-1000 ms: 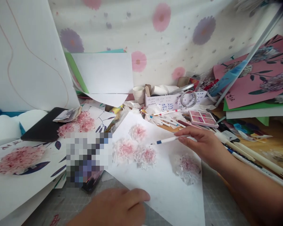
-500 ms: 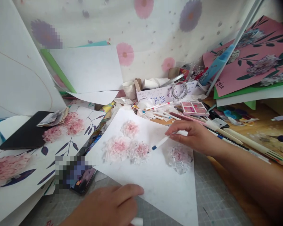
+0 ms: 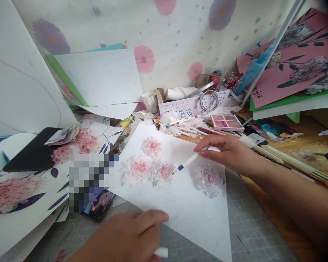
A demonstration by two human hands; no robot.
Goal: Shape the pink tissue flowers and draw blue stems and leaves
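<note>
My right hand (image 3: 221, 151) pinches a white pen with a blue band (image 3: 188, 160). The pen's tip is at the right edge of a pink and white paper flower (image 3: 163, 174). That flower and several others, one (image 3: 210, 180) further right, lie on a white sheet (image 3: 186, 214). My left hand (image 3: 131, 233) is at the sheet's lower left edge, its index finger resting on the paper. The other fingers are curled round a white cylindrical thing (image 3: 161, 252), perhaps a cap, partly hidden under the palm.
A phone (image 3: 98, 205) lies left of the sheet on a grey cutting mat (image 3: 251, 218). Behind are loose pens, a pink palette (image 3: 226, 122), paper cups (image 3: 149, 102) and a tape roll (image 3: 209, 100). Brushes lie at right; a black tablet-like item (image 3: 30, 153) and flower pictures are at left.
The view has shifted slightly. The pen in my right hand stays beside the same flower, its tip slightly nearer the petals. My left hand keeps its place at the sheet's edge.
</note>
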